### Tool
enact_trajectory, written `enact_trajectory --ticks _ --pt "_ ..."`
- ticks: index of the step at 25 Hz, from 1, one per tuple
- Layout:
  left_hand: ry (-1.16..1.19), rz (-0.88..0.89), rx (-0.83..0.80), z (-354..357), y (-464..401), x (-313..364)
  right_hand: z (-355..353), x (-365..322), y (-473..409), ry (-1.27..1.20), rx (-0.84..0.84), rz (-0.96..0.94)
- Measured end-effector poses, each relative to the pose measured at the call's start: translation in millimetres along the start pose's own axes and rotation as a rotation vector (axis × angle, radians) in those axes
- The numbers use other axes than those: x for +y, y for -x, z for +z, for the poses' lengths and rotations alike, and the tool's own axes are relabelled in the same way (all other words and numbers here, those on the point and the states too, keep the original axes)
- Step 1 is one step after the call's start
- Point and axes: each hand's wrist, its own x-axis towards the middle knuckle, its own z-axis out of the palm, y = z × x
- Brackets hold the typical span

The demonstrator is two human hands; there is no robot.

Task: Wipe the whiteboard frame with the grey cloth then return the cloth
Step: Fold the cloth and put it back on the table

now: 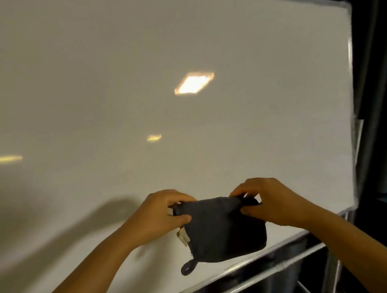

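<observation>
Left hand (161, 215) and right hand (269, 204) each pinch a top corner of the grey cloth (225, 229), fingers curled closed; it hangs between them (loop and tag at lower left) before the whiteboard (133, 81). Metal frame (254, 258) below, dark curtain (378, 55) right.

1. The bare left hand (163, 212) reaches in from the lower left, thumb under curled fingers, pinching closed.
2. The bare right hand (268, 200) reaches in from the lower right, level with it, fingers pinched alike.
</observation>
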Motion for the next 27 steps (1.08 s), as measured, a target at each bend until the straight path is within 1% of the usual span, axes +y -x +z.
enact_trajectory --ticks 2,6,11,14,18,24,27 --pt "0.024 0.025 -0.082 7 -3 7 -11 -2 21 0.037 0.013 0.049" --pt "0.08 0.107 -0.183 27 -6 26 -31 -6 71 0.1 -0.014 0.123" --pt "0.118 0.199 -0.234 67 -14 66 -58 0 127 0.16 0.005 0.254" --pt "0.154 0.257 -0.245 89 -31 102 -88 14 158 0.162 0.057 0.314" --pt "0.178 0.349 -0.253 142 -64 169 -144 52 206 0.192 0.141 0.374" --pt "0.222 0.44 -0.297 253 -112 266 -224 135 294 0.231 0.203 0.476" --pt "0.232 0.478 -0.343 306 -131 307 -251 183 334 0.235 0.173 0.614"
